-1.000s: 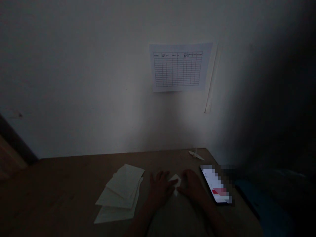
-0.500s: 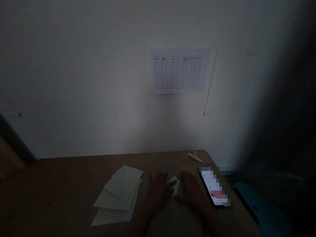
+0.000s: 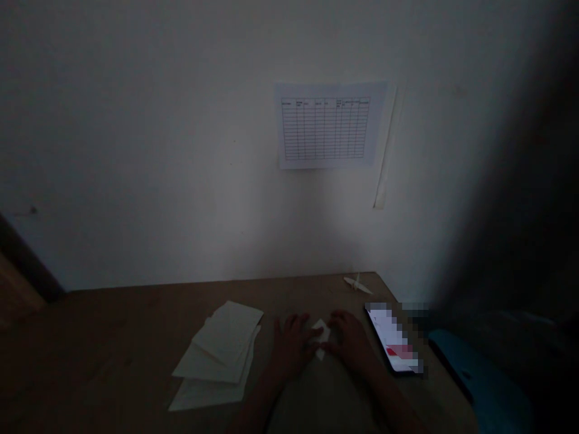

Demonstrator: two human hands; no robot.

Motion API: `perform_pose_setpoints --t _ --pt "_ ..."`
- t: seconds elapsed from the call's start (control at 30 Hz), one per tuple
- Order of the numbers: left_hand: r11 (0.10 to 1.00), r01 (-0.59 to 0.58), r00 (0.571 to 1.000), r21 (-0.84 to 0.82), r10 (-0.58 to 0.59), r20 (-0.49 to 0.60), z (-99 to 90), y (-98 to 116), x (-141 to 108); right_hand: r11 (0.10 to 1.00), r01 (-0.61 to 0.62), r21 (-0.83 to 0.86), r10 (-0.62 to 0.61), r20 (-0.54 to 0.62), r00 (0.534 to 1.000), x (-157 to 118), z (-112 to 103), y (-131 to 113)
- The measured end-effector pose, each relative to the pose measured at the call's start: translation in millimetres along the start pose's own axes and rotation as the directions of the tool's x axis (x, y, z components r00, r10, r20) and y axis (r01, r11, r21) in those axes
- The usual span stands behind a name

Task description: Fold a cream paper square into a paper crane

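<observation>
on the dim brown surface [image 3: 136, 343], the small white paper [image 3: 324, 336] lies near centre, left hand [image 3: 291, 346] spread over its left side, right hand [image 3: 355, 345] curved with finger and thumb apart, where light, even pressure should limit slipping.

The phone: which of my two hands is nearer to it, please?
Right. Your right hand is just left of the phone; your left hand is farther left, beyond the small folded paper.
</observation>
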State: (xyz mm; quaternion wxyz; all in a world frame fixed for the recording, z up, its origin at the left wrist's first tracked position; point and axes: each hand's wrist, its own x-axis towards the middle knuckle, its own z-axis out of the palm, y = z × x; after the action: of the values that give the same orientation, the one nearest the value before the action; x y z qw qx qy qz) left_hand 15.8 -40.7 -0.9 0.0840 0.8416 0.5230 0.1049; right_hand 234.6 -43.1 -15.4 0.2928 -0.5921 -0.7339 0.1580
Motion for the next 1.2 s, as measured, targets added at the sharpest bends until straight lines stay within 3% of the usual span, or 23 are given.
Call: perform_pose_setpoints --t 0.43,1.2 --pt "0.999 0.012 1.000 -0.038 -0.012 -0.008 -5.5 4.4 -0.9 0.997 0.038 -0.066 -0.040 -0.029 0.999 20.8 2.0 4.5" --pt "0.999 -0.002 0.998 -0.049 -0.001 -0.064 1.0 1.5 -1.7 0.991 0.130 -0.041 -0.132 -0.045 0.990 17.2 6.2 15.3"
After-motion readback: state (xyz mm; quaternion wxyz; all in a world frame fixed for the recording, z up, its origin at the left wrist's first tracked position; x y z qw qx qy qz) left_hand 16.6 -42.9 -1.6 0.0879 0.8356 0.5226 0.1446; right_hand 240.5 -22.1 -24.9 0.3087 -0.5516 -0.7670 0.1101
